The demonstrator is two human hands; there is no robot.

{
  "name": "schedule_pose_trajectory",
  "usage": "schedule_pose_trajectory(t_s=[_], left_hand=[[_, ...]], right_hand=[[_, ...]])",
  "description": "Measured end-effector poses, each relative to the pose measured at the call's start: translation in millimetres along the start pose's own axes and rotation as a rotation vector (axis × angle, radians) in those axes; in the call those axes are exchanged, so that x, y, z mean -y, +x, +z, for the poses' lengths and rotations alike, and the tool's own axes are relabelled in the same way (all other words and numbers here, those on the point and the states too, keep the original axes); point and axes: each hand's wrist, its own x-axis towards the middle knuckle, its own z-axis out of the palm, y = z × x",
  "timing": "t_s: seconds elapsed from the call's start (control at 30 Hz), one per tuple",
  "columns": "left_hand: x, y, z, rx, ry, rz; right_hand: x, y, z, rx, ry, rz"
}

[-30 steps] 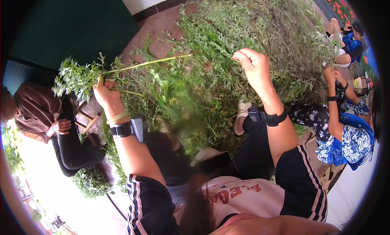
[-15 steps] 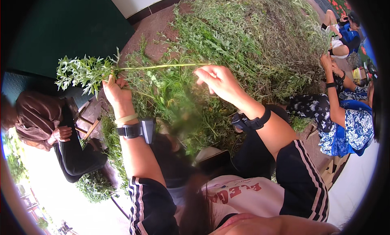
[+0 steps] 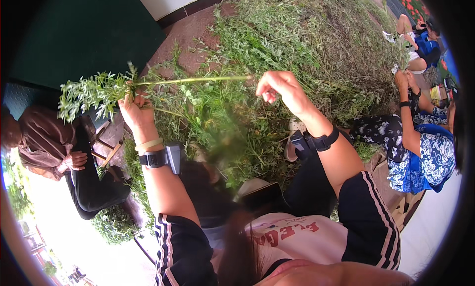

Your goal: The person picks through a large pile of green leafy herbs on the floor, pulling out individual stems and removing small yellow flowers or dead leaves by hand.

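**Inspector A:** The left hand (image 3: 134,110) is clenched round a long green leafy stalk (image 3: 148,83), fingers (image 3: 129,99) wrapped about it just where the leafy head meets the bare stem. The stalk lies roughly level, its leaves to the left and its bare stem running right.

**Inspector B:** The right hand (image 3: 279,86) sits at the stem's right end. Its fingers are curled, tips pinched together at the stem. Whether they truly grip it I cannot tell; the end of the stem is hidden behind them.

**Inspector A:** Both wrists carry a black strap with a dark boxy device (image 3: 174,157). The left also wears a pale band.

**Inspector B:** Beyond and below the hands lies a large heap of cut green herb plants (image 3: 307,44), spread over the reddish-brown floor (image 3: 190,58). Its far edge is cut off at the top rim.

**Inspector A:** At the left, a seated person in dark brown clothing (image 3: 44,137), partly cut off by the rim. At the right, a person in a blue-and-white patterned garment (image 3: 425,157), torso out of frame. Further figures at far right are too small to make out.

**Inspector B:** The near centre is blurred by dark hair, hiding the lap.
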Motion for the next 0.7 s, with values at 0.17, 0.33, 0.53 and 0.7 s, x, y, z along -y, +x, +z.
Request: schedule_pose_trajectory(t_s=[0.17,0.33,0.53,0.7], left_hand=[[7,-11,9,0.190,0.119,-0.180],[36,-27,15,0.342,0.096,-0.270],[59,-58,39,0.528,0.040,-0.453],[61,-62,44,0.625,0.120,-0.405]], right_hand=[[5,3,-15,-0.004,-0.126,-0.388],[5,5,22,-0.060,-0.102,-0.109],[4,-1,58,0.126,-0.069,0.017],[-17,5,54,0.093,-0.325,-0.192]])
